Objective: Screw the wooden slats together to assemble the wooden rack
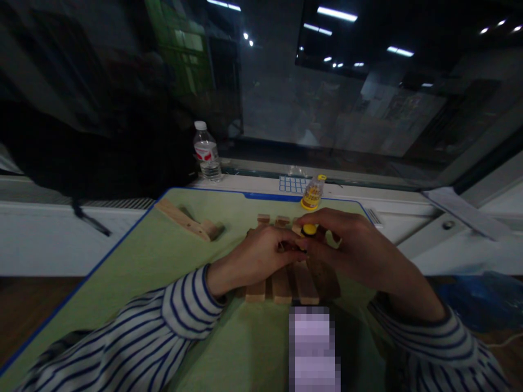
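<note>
Wooden slats [281, 291] lie side by side on the green tabletop under my hands, their short far ends [281, 220] showing beyond my fingers. My right hand [347, 245] is closed round a small tool with a rounded yellow end and a dark ring [309, 230]; the rest of it is hidden by fingers, so its kind is unclear. Touching the right fingertips, my left hand [261, 253] has thumb and fingers drawn together in a pinch over the slats. Whatever lies between those left fingers is hidden.
A wooden piece with a block at its end [186, 220] lies at the table's far left. A water bottle [208, 155] and a yellow-capped clear bottle [312, 193] stand near the window. A pixelated pale rectangle [312, 348] covers something at the near edge.
</note>
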Available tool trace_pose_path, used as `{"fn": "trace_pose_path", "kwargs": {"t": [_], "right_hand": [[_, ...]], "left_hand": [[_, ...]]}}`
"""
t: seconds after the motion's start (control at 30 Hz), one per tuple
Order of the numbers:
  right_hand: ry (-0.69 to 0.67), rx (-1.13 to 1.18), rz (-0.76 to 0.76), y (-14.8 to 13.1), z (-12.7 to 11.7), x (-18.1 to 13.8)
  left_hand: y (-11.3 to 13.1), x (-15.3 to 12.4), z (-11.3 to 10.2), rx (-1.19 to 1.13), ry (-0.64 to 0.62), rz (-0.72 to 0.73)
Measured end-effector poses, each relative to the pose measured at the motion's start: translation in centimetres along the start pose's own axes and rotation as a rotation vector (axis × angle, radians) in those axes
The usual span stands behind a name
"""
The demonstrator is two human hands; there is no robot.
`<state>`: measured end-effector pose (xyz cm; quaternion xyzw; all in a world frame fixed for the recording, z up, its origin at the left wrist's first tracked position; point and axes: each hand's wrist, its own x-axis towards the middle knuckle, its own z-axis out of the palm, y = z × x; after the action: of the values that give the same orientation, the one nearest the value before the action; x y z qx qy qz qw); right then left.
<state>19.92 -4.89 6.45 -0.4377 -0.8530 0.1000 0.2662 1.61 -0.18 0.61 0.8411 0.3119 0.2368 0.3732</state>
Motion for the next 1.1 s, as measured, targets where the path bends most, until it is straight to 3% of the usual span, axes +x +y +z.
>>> {"fn": "trace_pose_path", "kwargs": {"t": [0.27,0.47,0.87,1.1], "right_hand": [[-0.006,0.034,-0.095,0.26,-0.05,-0.42],[-0.002,0.027,-0.070,0.48,0.19,-0.26],[0.008,0.019,-0.028,0.20,0.22,0.04],[0.012,0.003,-0.031,0.03,0.16,0.01]], "left_hand": [[-0.39,0.01,-0.34,0.054,-0.075,0.019],[0.04,-0.12,-0.47,0.084,-0.098,0.014],[0.16,-0.08,-0.21,0.018,-0.022,0.001],[-0.10,-0.04,-0.09,0.008,-0.043,-0.015]]}}
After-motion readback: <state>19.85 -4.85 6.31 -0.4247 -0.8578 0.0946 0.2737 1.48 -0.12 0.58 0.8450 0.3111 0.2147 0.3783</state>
